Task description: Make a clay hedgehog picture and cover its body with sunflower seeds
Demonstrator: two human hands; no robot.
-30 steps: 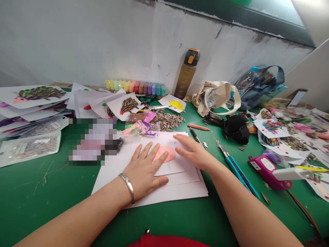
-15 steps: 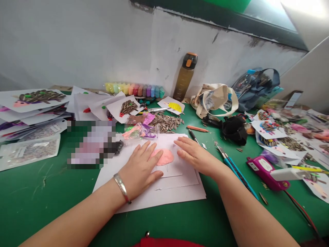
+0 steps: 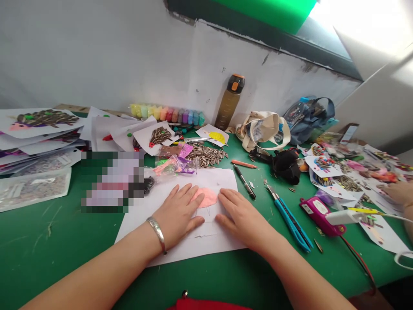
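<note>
A flattened piece of pink modelling clay lies on white paper in front of me, with thin drawn lines below it. My left hand rests flat from the left, its fingers spread and touching the clay's left edge. A silver bracelet circles that wrist. On the other side, my right hand lies with outstretched fingers on the paper, fingertips at the clay's right edge. Neither hand grasps anything. Part of the clay is hidden under the left fingers.
Sunflower seeds are heaped behind the paper, near bagged clay. To the right lie a pen, a blue utility knife and a magenta glue-gun-like device. A bottle stands at the wall. Another person's hand shows far right.
My right hand has come down and inward onto the paper beside the clay. My left hand stays nearly in place. The view has shifted, bringing another person's hand into sight at far right.
</note>
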